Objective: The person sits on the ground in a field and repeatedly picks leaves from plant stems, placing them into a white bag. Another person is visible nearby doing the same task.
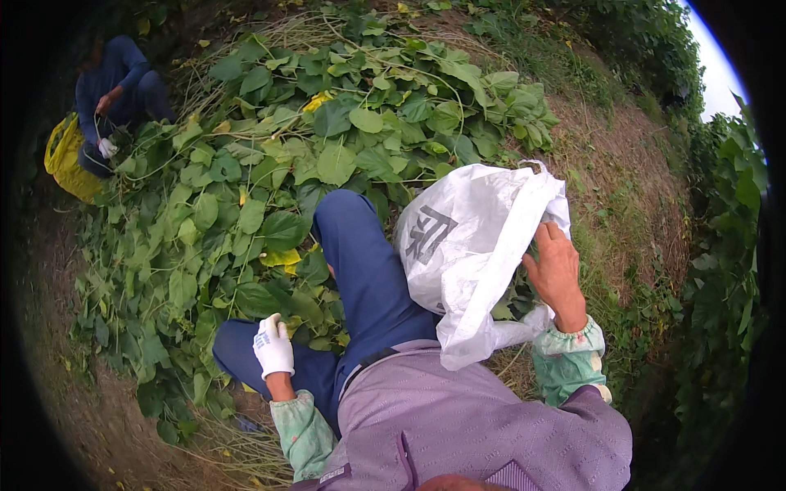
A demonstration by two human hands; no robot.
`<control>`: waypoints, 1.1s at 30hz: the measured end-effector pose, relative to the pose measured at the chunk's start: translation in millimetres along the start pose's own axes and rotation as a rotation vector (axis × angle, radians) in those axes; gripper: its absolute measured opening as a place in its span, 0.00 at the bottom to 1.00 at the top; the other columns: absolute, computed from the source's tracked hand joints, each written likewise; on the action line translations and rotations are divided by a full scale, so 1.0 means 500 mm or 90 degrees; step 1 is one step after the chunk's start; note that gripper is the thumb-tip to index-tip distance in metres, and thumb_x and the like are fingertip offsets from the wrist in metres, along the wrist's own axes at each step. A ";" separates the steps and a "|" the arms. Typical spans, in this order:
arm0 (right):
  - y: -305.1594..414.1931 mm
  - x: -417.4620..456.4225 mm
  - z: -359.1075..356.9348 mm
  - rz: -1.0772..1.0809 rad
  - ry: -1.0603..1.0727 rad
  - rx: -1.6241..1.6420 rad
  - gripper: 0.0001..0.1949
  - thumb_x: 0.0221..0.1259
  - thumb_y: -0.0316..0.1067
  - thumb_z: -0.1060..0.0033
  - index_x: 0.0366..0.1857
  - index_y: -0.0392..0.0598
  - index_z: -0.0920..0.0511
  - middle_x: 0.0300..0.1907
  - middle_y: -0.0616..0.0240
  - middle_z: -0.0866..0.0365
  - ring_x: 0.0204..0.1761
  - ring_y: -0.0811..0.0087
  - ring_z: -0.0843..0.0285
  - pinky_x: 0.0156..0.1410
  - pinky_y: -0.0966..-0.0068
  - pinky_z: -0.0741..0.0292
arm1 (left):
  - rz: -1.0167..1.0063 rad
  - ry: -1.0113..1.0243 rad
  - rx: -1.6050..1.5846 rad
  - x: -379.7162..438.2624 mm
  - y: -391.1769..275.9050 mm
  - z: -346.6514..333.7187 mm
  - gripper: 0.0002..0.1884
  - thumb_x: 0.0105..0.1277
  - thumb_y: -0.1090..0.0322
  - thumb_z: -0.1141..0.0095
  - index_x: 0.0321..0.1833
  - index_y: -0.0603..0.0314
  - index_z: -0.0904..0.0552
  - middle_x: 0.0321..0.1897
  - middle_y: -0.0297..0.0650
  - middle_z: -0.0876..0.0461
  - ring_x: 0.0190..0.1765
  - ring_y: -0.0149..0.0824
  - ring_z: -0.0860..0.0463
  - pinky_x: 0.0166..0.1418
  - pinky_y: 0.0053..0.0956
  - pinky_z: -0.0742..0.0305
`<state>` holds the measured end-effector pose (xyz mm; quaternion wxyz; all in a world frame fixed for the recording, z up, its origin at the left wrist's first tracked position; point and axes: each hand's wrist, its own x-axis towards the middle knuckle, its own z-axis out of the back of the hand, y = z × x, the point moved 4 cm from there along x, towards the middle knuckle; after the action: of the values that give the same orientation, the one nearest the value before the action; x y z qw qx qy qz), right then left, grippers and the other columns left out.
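My left hand [274, 347], in a white glove, is over my left thigh, back upward. Its fingers curl down, and I see nothing held; the palm is hidden. My bare right hand [555, 273] reaches to the mouth of a white woven plastic sack [470, 215]. Its fingertips meet the sack's rim, partly hidden, so I cannot tell whether they grip it. The sack bears dark printing and bulges beside my right leg. Cut leafy vines [258, 184] with broad green leaves are heaped before me and around my bent legs.
At the upper left a co-worker [123, 80] in dark clothes crouches by the heap, holding a stem, with a yellow bag [64, 156] alongside. Bare stems [245, 58] lie behind the leaves. A dry grassy slope [620, 184] and dense green plants [724, 264] stand to the right.
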<state>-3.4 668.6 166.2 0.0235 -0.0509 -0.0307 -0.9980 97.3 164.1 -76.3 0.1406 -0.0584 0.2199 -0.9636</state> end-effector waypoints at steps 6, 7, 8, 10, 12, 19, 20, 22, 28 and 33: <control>-0.083 0.061 -0.138 0.258 0.113 0.072 0.16 0.56 0.25 0.34 0.50 0.36 0.18 0.46 0.44 0.14 0.47 0.40 0.16 0.51 0.51 0.19 | 0.072 -0.006 -0.244 -0.028 0.006 0.048 0.11 0.72 0.73 0.42 0.55 0.62 0.15 0.46 0.46 0.13 0.46 0.43 0.13 0.52 0.33 0.19; -0.058 0.084 -0.081 0.199 0.160 0.097 0.17 0.56 0.24 0.33 0.50 0.35 0.18 0.46 0.44 0.14 0.48 0.41 0.16 0.52 0.53 0.20 | 0.084 -0.018 -0.269 -0.034 -0.003 0.086 0.11 0.71 0.74 0.42 0.54 0.63 0.15 0.45 0.47 0.14 0.46 0.45 0.13 0.51 0.34 0.19; -0.039 0.105 -0.026 0.134 0.202 0.127 0.17 0.56 0.23 0.33 0.51 0.34 0.19 0.46 0.43 0.14 0.48 0.43 0.16 0.53 0.54 0.21 | 0.124 -0.031 -0.334 -0.034 -0.006 0.124 0.11 0.72 0.75 0.42 0.55 0.65 0.16 0.45 0.44 0.14 0.45 0.39 0.13 0.50 0.30 0.20; 0.030 0.136 0.108 0.073 0.167 0.198 0.17 0.55 0.22 0.33 0.51 0.35 0.19 0.45 0.42 0.16 0.45 0.47 0.16 0.51 0.57 0.23 | 0.128 -0.072 -0.398 -0.018 -0.002 0.193 0.11 0.76 0.74 0.44 0.57 0.66 0.17 0.46 0.40 0.13 0.46 0.32 0.14 0.53 0.26 0.21; 0.073 0.153 0.221 0.198 0.006 0.016 0.14 0.58 0.21 0.34 0.49 0.36 0.20 0.42 0.48 0.19 0.34 0.51 0.19 0.40 0.61 0.25 | 0.136 -0.121 -0.486 0.021 0.021 0.248 0.11 0.78 0.73 0.46 0.58 0.67 0.17 0.47 0.39 0.13 0.47 0.30 0.15 0.56 0.24 0.22; 0.454 0.379 0.262 0.569 0.171 0.228 0.11 0.67 0.28 0.36 0.47 0.33 0.21 0.37 0.62 0.23 0.32 0.75 0.26 0.41 0.75 0.27 | 0.139 -0.279 -0.419 0.278 0.236 0.358 0.11 0.81 0.68 0.48 0.56 0.69 0.17 0.48 0.40 0.13 0.46 0.27 0.15 0.56 0.24 0.20; 0.530 0.417 0.228 0.605 0.290 0.281 0.11 0.68 0.29 0.36 0.48 0.34 0.21 0.38 0.63 0.21 0.33 0.75 0.24 0.41 0.75 0.26 | 0.152 -0.320 -0.473 0.306 0.284 0.339 0.11 0.81 0.68 0.48 0.55 0.69 0.17 0.46 0.40 0.13 0.45 0.28 0.15 0.55 0.24 0.20; 0.680 0.471 0.131 0.603 0.408 0.277 0.12 0.69 0.31 0.37 0.48 0.34 0.20 0.39 0.63 0.18 0.33 0.73 0.20 0.41 0.74 0.22 | 0.218 -0.383 -0.560 0.331 0.341 0.297 0.11 0.81 0.68 0.47 0.54 0.67 0.16 0.44 0.40 0.13 0.43 0.28 0.14 0.52 0.24 0.20; 0.962 0.544 -0.436 0.777 0.332 -0.250 0.09 0.59 0.31 0.35 0.40 0.38 0.16 0.41 0.46 0.12 0.48 0.46 0.13 0.54 0.55 0.17 | 0.173 -0.530 -0.744 0.339 0.253 0.351 0.13 0.82 0.67 0.51 0.57 0.69 0.19 0.44 0.45 0.13 0.41 0.32 0.13 0.52 0.28 0.17; 1.107 0.334 -0.821 0.797 0.322 0.038 0.14 0.58 0.28 0.36 0.48 0.41 0.24 0.49 0.45 0.20 0.50 0.43 0.16 0.53 0.52 0.18 | 0.266 -0.591 -0.798 0.307 0.306 0.367 0.17 0.83 0.63 0.52 0.62 0.71 0.21 0.49 0.49 0.14 0.44 0.37 0.13 0.57 0.33 0.16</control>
<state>-182.6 83.4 -191.5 0.6052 0.1764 -0.0165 -0.7761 20.7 -88.3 28.5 0.3360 -0.4785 0.6448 -0.4923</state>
